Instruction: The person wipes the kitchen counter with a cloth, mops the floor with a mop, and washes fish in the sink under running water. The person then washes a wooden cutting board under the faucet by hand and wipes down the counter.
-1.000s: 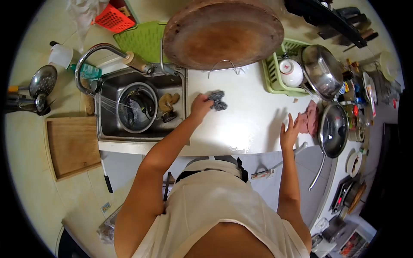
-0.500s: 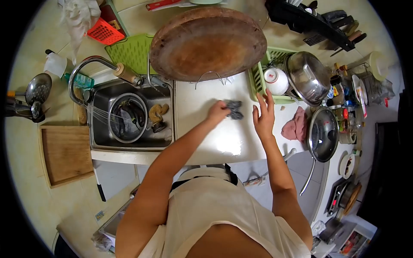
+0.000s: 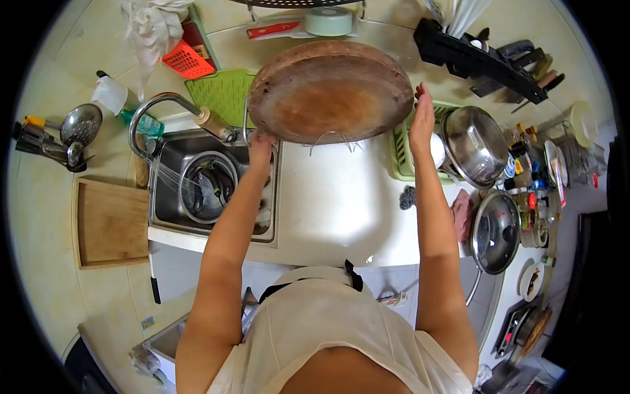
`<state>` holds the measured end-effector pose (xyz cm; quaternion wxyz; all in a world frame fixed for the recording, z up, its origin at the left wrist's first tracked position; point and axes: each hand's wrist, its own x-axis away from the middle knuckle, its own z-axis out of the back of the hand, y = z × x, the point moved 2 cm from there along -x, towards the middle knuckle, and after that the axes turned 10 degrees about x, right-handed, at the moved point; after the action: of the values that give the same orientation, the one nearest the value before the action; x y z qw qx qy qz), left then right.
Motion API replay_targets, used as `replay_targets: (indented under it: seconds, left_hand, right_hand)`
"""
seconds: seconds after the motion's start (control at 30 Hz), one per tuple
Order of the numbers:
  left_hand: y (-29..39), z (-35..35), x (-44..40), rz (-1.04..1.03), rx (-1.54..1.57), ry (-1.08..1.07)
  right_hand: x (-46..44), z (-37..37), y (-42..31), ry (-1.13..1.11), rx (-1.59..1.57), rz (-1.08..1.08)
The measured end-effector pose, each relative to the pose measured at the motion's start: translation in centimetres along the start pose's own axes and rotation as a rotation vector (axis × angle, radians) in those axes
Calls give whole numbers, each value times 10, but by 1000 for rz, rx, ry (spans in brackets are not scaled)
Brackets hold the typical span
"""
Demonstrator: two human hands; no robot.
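A big round wooden chopping board (image 3: 331, 95) stands upright in a wire rack (image 3: 332, 135) at the back of the counter. At its lower left edge is my left hand (image 3: 260, 151); its fingers are partly hidden there, so their grip is unclear. My right hand (image 3: 422, 121) is raised by the board's right edge, fingers stretched out and holding nothing. Whether it touches the wood I cannot tell. A dark grey scrubber (image 3: 408, 197) lies on the white counter (image 3: 328, 203), left of my right forearm.
Left, water runs from the tap (image 3: 161, 98) into a metal bowl (image 3: 209, 187) of eggplants in the sink (image 3: 157, 217). Right are a green dish rack (image 3: 401, 157), a steel basin (image 3: 476, 144), a pink cloth (image 3: 462, 213) and a glass lid (image 3: 497, 230).
My left hand has let go of the scrubber, now farther right on the counter, and moved left to the board. My right hand has risen to the board's right side. The view has shifted.
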<state>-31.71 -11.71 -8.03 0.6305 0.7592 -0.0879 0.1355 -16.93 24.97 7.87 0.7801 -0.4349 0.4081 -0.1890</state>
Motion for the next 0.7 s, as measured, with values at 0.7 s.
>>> replay_targets:
  seconds: [0.7]
  left_hand:
    - [69,-33,98,-217,448,-219]
  right_hand:
    - [-42,20,-37,287,-872,-390]
